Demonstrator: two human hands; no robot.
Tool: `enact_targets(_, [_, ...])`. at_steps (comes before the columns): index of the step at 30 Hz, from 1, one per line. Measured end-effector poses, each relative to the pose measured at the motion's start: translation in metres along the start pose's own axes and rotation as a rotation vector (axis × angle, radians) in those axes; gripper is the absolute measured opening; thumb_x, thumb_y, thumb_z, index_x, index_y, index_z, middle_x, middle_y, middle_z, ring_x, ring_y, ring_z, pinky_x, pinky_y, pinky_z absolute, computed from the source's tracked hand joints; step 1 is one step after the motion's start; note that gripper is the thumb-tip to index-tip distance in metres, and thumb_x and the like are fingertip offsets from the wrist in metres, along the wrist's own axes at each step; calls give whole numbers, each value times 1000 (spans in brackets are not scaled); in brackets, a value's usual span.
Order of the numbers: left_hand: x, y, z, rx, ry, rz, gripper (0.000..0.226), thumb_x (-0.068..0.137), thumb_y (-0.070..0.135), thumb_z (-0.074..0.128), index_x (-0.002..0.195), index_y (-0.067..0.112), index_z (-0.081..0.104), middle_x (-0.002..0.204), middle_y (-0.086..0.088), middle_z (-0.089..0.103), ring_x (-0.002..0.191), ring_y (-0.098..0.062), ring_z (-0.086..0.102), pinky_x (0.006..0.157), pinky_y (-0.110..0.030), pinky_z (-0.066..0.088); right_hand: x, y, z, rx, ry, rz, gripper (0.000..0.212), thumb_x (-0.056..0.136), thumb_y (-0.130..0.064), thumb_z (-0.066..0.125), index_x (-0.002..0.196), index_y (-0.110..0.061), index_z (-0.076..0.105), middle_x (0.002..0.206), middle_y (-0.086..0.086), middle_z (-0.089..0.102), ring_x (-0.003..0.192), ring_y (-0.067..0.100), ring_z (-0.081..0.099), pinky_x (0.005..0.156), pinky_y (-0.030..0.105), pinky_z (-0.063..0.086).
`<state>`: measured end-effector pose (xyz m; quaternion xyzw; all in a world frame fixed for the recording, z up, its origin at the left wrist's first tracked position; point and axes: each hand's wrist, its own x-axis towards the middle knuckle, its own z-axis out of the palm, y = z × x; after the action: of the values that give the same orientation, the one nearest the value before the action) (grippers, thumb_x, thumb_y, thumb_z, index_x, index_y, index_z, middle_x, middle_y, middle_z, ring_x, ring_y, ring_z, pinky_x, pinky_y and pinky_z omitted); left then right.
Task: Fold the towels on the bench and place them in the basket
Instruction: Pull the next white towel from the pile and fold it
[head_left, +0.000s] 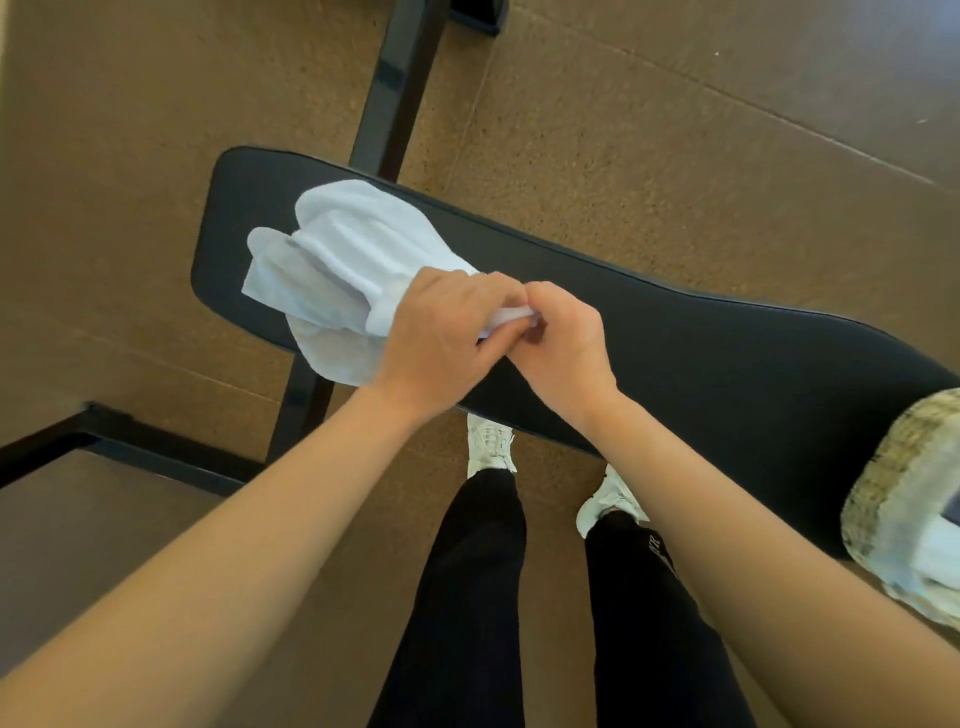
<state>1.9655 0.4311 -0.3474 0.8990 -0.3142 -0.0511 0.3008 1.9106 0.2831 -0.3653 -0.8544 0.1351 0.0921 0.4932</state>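
Observation:
A white towel lies bunched on the left part of the black padded bench, its lower edge hanging over the near side. My left hand and my right hand meet above the middle of the bench. Both pinch the same end of the towel, a small white strip showing between their fingers. A woven basket sits at the right end of the bench, cut off by the frame edge, with white cloth inside.
The bench stands on black metal legs over a brown speckled floor. A black frame bar runs along the floor at lower left. My legs and white shoes stand just in front of the bench.

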Motion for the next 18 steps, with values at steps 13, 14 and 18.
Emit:
enact_targets(13, [6, -11, 31, -240, -260, -370, 18, 103, 28, 59, 109, 14, 68, 110, 5, 67, 105, -16, 60, 91, -38, 52, -55, 47, -84, 3, 269, 555, 16, 97, -23, 67, 111, -18, 65, 110, -3, 60, 93, 8, 59, 87, 26, 53])
enact_targets(14, [10, -4, 33, -273, -284, -377, 18, 104, 29, 56, 111, 15, 66, 107, 8, 66, 102, -13, 60, 91, -41, 54, -56, 49, -84, -20, 249, 605, 35, 95, -22, 70, 129, -19, 60, 124, -3, 57, 106, 6, 58, 95, 23, 52])
enact_targets(18, [18, 23, 43, -281, -380, -261, 13, 105, 28, 53, 109, 19, 61, 97, 9, 64, 93, -15, 61, 84, -47, 56, -55, 36, -74, -89, 155, 342, 86, 85, -16, 80, 156, -23, 32, 158, -6, 36, 141, 5, 35, 96, 1, 31])
